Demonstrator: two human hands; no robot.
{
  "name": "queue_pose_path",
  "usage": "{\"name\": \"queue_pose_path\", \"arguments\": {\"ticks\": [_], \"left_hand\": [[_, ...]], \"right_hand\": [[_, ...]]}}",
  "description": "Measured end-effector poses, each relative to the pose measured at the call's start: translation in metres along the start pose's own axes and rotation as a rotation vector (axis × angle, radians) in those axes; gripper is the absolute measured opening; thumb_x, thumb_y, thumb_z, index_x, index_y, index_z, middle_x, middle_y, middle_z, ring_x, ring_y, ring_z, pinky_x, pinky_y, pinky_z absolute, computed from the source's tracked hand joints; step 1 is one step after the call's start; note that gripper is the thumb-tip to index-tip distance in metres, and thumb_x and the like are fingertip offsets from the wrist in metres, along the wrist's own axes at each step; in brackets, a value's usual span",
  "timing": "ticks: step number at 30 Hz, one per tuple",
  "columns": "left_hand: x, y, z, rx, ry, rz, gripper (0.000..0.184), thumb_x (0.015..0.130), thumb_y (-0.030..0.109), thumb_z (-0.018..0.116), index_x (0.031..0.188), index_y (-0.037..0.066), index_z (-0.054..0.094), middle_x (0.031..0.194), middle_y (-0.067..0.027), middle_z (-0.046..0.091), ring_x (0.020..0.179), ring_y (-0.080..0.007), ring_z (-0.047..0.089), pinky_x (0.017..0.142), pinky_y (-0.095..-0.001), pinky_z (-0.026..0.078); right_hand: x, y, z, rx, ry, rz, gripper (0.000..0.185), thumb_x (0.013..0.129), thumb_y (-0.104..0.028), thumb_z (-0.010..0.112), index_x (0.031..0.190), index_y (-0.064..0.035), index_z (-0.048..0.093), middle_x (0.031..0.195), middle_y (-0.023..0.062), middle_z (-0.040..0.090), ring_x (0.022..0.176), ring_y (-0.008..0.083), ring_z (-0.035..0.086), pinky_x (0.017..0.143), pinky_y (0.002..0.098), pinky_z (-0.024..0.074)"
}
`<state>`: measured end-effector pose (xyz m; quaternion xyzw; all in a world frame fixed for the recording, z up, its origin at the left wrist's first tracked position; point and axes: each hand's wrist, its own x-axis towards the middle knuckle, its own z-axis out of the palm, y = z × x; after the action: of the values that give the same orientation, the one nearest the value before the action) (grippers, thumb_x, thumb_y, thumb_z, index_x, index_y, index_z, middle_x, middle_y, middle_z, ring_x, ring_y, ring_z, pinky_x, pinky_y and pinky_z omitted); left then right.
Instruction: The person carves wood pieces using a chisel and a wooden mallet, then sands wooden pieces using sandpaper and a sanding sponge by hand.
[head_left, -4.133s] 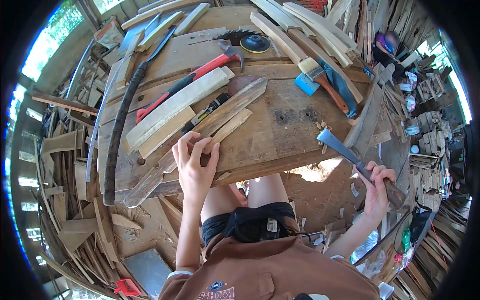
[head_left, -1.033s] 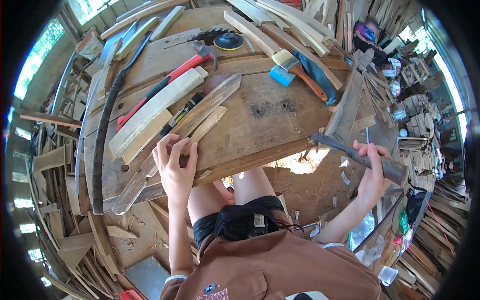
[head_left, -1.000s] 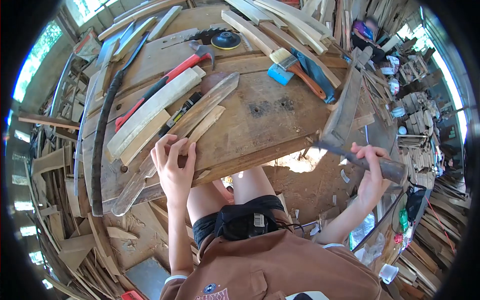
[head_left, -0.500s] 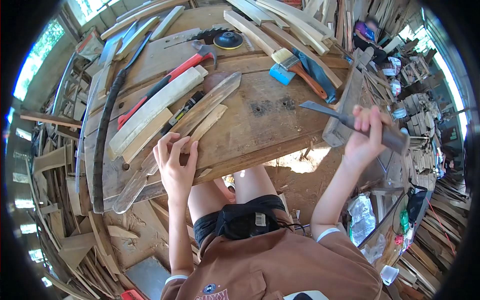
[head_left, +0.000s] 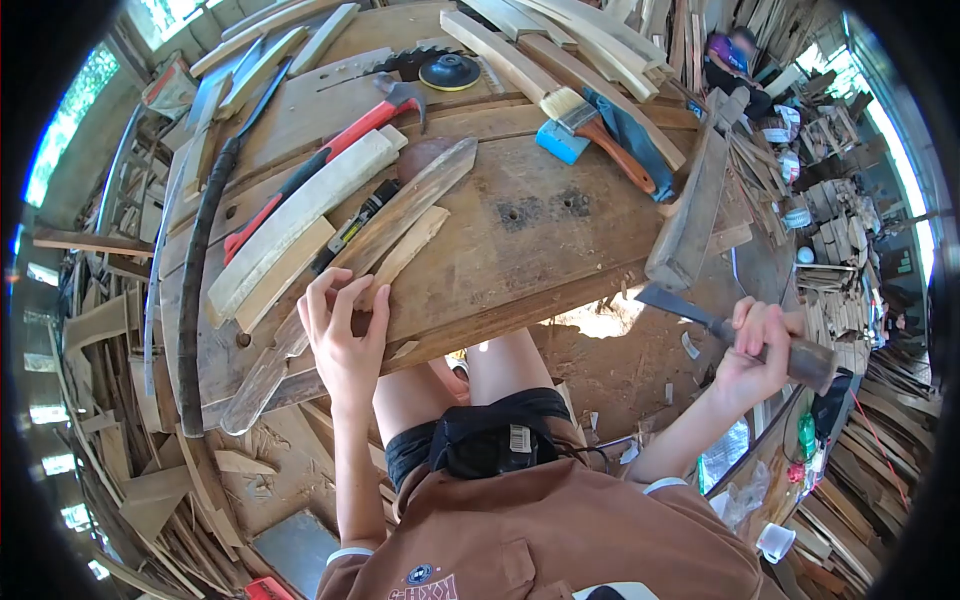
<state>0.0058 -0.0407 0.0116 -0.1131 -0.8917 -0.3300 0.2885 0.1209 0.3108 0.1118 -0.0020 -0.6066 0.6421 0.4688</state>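
My left hand is on the workbench, its bent fingers gripping a long, weathered strip of wood that runs beneath them. Against my thumb and fingertips ends a shorter, paler strip. On the right, clear of the bench's front edge, my right hand is closed around the thick handle of a chisel. The blade points left and slightly up, touching nothing. Just beyond the long strip lie a yellow-and-black utility knife, white-edged wood pieces and a red-handled claw hammer.
A circular saw blade sticks up through the bench top near a black disc. A paintbrush, a blue block and a heavy wooden mallet lie at the right. Someone sits at the back right.
My right hand has moved down and to the right, carrying the chisel away from the bench top. My left hand stays in place on the wood. The view has shifted slightly.
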Motion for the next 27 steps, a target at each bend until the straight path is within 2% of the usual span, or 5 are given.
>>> {"name": "queue_pose_path", "arguments": {"ticks": [4,11,20,25,27], "left_hand": [[-0.001,0.000,0.001,-0.001,0.004,0.006,0.021,0.079,0.009,0.080,0.098,0.007,0.071,0.111,-0.0054,0.058,0.089,-0.0247,0.051,0.083,-0.0385,0.047],[0.000,0.002,-0.002,-0.006,0.015,0.006,0.021,0.078,0.008,0.080,0.098,0.006,0.072,0.109,-0.0061,0.060,0.088,-0.0243,0.051,0.084,-0.0379,0.046],[0.001,0.003,-0.002,-0.007,0.010,-0.009,0.021,0.078,0.007,0.080,0.098,0.006,0.072,0.109,-0.0057,0.060,0.088,-0.0241,0.051,0.083,-0.0376,0.046],[0.002,0.002,-0.001,0.001,0.003,0.006,0.021,0.078,0.007,0.080,0.097,0.007,0.071,0.111,-0.0049,0.059,0.088,-0.0244,0.052,0.082,-0.0382,0.047],[0.000,0.002,0.000,-0.015,-0.004,-0.011,0.021,0.078,0.008,0.080,0.098,0.007,0.072,0.112,-0.0052,0.059,0.089,-0.0244,0.052,0.084,-0.0385,0.047]], "right_hand": [[0.020,0.008,0.030,0.302,-0.066,-0.060,0.024,0.095,-0.004,0.053,0.074,-0.0123,0.045,0.057,-0.0044,0.033,0.049,0.0087,0.033,0.065,0.0336,0.0390],[0.037,0.074,0.097,0.371,-0.064,0.094,0.023,0.091,0.001,0.063,0.075,-0.0073,0.049,0.061,-0.0002,0.041,0.053,0.0116,0.039,0.064,0.0353,0.0426],[0.005,0.033,0.012,0.259,-0.087,0.157,0.020,0.093,-0.003,0.055,0.076,-0.0105,0.047,0.057,-0.0027,0.036,0.050,0.0096,0.035,0.062,0.0352,0.0386],[-0.025,0.009,-0.014,-0.331,0.009,0.115,0.025,0.095,-0.007,0.051,0.073,-0.0144,0.041,0.056,-0.0053,0.035,0.049,0.0076,0.032,0.062,0.0301,0.0341],[-0.018,0.000,-0.021,-0.073,-0.027,0.077,0.026,0.094,-0.006,0.050,0.072,-0.0137,0.040,0.055,-0.0039,0.035,0.048,0.0083,0.032,0.060,0.0302,0.0348]]}}
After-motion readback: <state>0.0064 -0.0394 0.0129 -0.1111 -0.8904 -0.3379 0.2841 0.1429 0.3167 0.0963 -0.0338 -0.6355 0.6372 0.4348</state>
